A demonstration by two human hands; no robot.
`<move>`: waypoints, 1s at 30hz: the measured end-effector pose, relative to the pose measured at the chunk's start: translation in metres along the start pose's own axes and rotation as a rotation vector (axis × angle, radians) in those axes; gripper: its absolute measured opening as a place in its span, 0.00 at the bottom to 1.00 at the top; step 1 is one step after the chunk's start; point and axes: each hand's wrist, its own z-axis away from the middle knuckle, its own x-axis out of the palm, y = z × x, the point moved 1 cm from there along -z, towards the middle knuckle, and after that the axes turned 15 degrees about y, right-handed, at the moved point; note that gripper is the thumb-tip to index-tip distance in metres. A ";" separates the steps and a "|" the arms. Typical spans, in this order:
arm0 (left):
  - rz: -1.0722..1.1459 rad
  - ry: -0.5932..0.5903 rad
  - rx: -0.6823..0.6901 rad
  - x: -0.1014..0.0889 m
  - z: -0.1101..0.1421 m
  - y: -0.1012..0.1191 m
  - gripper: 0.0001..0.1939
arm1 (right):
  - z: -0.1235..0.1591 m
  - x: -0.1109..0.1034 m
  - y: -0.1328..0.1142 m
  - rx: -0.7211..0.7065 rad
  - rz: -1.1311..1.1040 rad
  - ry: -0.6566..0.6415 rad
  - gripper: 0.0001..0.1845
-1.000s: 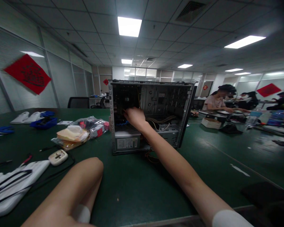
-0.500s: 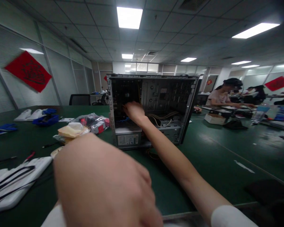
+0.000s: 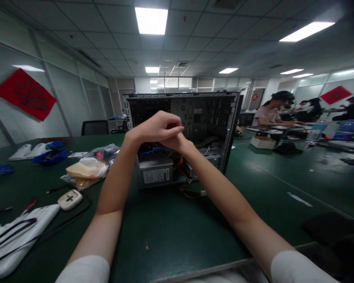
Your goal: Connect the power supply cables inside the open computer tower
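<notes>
Head view: both bare hands meet at the open side of a computer tower case (image 3: 194, 118) standing on a green table (image 3: 165, 236).

Nearest, a loose cable with a white connector (image 3: 203, 193) lies before the case, next to the right forearm (image 3: 221, 192), which could snag and tug it. Beyond, the left hand (image 3: 157, 126) crosses over the right hand (image 3: 178, 142); the left fingers are bent and close together, pinching what cannot be told, and the right fingertips are hidden. With sight blocked, a misjudged push might strain the orange wires (image 3: 181, 166) beside the power supply (image 3: 157, 175). Farther off, a co-worker (image 3: 268, 116) sits at the right.
</notes>
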 end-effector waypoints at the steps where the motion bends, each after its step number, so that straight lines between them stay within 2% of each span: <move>1: 0.011 0.037 0.017 -0.002 -0.001 -0.001 0.14 | 0.000 -0.007 0.004 0.020 -0.024 -0.028 0.18; 5: 0.004 0.125 0.035 -0.013 -0.001 0.001 0.12 | 0.004 -0.044 0.019 0.123 -0.079 -0.113 0.17; 7: -0.015 0.078 -0.013 -0.017 0.003 -0.001 0.13 | 0.007 -0.064 0.024 0.176 -0.056 -0.147 0.17; 10: -0.063 -0.164 -0.137 -0.017 0.010 -0.009 0.15 | 0.009 -0.091 0.028 0.165 -0.088 -0.111 0.18; 13: -0.127 -0.416 -0.260 -0.012 0.015 -0.018 0.18 | 0.012 -0.109 0.025 0.113 -0.190 -0.089 0.19; 16: -0.188 -0.521 -0.336 -0.003 0.015 -0.025 0.18 | 0.016 -0.116 0.017 0.023 -0.241 -0.141 0.19; 21: -0.255 -0.592 -0.371 0.013 0.013 -0.031 0.13 | 0.020 -0.118 0.002 -0.100 -0.281 -0.322 0.18; 25: -0.274 -0.542 -0.379 0.019 0.014 -0.029 0.15 | 0.019 -0.114 0.000 -0.157 -0.292 -0.367 0.18; 30: -0.167 -0.498 -0.290 0.014 0.014 -0.016 0.10 | 0.016 -0.111 0.006 -0.164 -0.259 -0.348 0.18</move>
